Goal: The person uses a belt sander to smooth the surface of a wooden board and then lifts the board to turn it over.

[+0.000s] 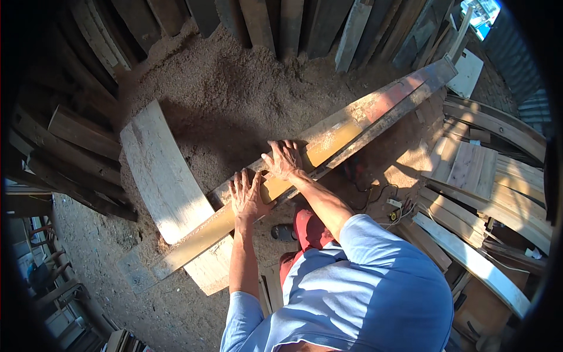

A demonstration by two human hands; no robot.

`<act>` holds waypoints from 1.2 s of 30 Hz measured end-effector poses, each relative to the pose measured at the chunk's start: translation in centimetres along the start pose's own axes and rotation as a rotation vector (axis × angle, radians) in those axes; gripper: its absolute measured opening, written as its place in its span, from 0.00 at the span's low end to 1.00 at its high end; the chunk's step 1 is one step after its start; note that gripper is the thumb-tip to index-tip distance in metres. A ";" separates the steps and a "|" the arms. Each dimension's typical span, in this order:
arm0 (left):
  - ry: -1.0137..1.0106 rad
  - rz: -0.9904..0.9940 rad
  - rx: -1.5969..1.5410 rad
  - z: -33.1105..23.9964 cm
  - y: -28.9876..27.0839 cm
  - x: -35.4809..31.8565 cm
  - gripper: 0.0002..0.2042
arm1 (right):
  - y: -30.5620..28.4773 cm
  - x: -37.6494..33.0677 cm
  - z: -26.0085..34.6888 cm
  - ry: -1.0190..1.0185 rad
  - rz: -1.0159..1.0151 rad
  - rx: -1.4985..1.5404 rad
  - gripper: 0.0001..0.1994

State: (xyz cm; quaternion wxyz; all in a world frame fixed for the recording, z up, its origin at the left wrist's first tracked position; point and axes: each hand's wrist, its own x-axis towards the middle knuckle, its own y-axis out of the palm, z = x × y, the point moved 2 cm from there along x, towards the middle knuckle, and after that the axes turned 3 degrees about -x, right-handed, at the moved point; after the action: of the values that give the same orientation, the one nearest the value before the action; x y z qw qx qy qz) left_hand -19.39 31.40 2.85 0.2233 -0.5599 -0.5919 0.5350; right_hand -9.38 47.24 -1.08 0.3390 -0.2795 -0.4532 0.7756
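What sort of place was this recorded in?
Probably a woodworking shop or sawmill: a large heap of wood shavings covers the ground, rows of planks line the far side, and sawn boards are stacked at right.

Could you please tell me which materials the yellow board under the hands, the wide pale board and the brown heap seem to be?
Yellow board: probably wood, smooth; its even colour leaves bare or coated open.
Wide pale board: wood, apparently unfinished, given its dull, streaky surface.
Brown heap: likely sawdust or fine shavings, judging by its loose, crumbly texture.
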 end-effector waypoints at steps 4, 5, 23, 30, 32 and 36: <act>-0.008 0.015 0.019 0.2 0.3 0.2 0.55 | -0.3 0.1 0.5 0.051 0.032 -0.022 0.31; -0.007 0.016 0.033 0.3 0.4 0.0 0.55 | -0.4 0.0 0.6 0.081 0.110 -0.072 0.32; -0.033 0.041 0.035 -1.3 0.5 0.4 0.55 | -0.1 -0.3 -1.1 -0.040 0.004 0.046 0.27; -0.067 -0.116 0.127 -1.2 0.3 -1.3 0.54 | -0.1 0.0 -0.7 -0.145 -0.046 0.135 0.24; -0.093 -0.205 0.156 -2.1 1.5 -1.4 0.54 | 0.3 -0.3 -2.9 -0.200 -0.195 0.283 0.24; -0.120 -0.292 0.105 -0.9 3.1 -1.2 0.54 | -3.1 -6.5 -3.9 -0.353 -0.109 0.585 0.17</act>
State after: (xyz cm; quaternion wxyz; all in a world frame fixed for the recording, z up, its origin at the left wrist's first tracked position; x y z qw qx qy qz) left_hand -16.96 30.06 0.81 0.2918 -0.4224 -0.6507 0.5595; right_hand -1.60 45.28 0.80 0.3620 -0.0072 -0.2777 0.8898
